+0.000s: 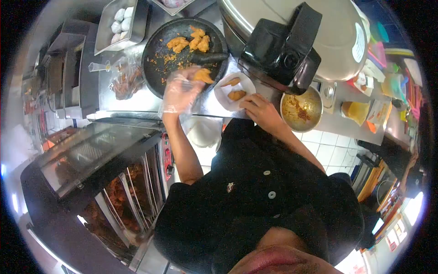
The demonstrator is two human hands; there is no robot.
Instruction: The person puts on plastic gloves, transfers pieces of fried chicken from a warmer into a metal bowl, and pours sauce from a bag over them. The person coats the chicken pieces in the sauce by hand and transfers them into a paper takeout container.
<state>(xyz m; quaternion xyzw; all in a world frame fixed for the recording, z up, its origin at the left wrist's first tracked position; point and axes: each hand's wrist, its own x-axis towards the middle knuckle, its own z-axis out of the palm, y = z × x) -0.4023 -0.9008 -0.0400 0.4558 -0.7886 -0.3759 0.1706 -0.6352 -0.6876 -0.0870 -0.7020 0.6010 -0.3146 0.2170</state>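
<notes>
Partway along, it seems: two fried pieces (236, 95) lie in the paper tray (222, 95), its rim pinched by the right hand (262, 111). The left hand's (181, 91) grip is closed on another piece (203, 76); more sit beyond it in the stone bowl (159, 44).

Bright, cool light glares at both edges; fisheye distortion bends the surroundings.

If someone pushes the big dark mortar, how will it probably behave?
The mortar looks like thick, rough stone, so it is probably stiff and quite heavy. Its wide, shallow shape suggests it would not tip easily. The dark pestle resting inside might roll or slide with a sudden push, and the loose fried pieces could shift too.
</notes>
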